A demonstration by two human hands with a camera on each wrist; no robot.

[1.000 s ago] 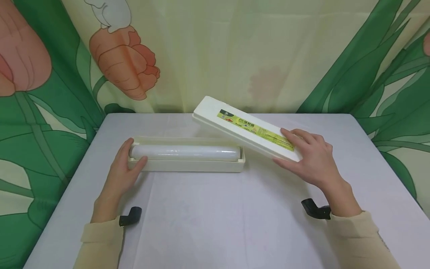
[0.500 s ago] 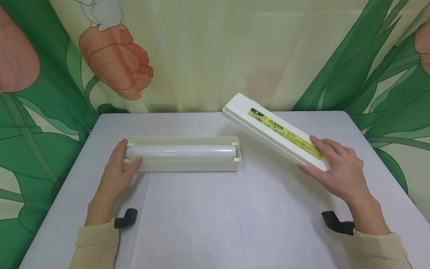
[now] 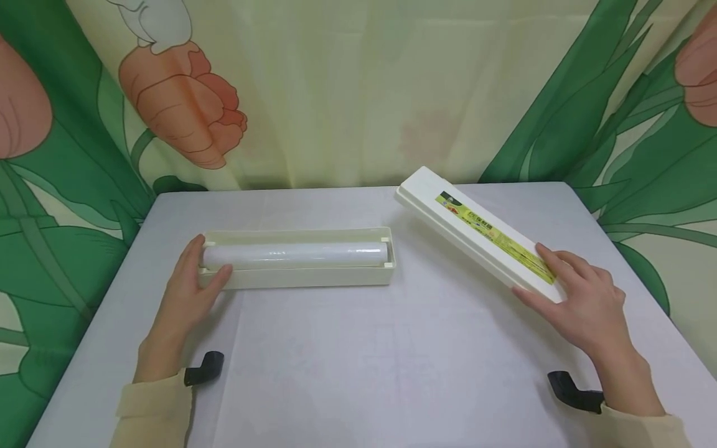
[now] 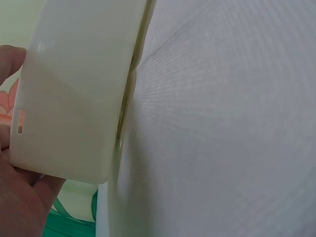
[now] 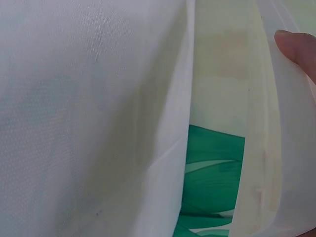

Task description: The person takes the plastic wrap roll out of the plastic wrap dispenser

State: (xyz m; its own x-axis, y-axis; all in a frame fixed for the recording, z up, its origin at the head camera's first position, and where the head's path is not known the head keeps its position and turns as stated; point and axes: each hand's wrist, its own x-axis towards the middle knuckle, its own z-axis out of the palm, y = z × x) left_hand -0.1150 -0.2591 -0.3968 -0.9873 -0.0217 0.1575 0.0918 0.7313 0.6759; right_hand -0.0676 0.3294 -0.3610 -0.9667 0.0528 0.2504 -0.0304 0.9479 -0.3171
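A long cream box [image 3: 313, 278] stands on the table with its top uncovered. Inside lies a roll of cling film [image 3: 297, 254]. My left hand [image 3: 182, 295] grips the box's left end, thumb on the front wall and fingers behind; the left wrist view shows the box's pale wall [image 4: 74, 98] close up. Off to the right, my right hand [image 3: 594, 305] holds the white lid [image 3: 465, 231] by its near end, tilted and raised above the table. A yellow-green label [image 3: 495, 238] with printed characters runs along the lid. The right wrist view shows the lid [image 5: 296, 148] beside the thumb.
A white cloth covers the table [image 3: 336, 361]. Behind it hangs a curtain [image 3: 336, 93] printed with leaves, tulips and a carrot. Dark wrist mounts [image 3: 205, 368] stick out from both cuffs.
My right hand has carried the lid rightward and nearer to me, off from over the box's right end. The left hand keeps its grip on the box. The whole head view has shifted slightly.
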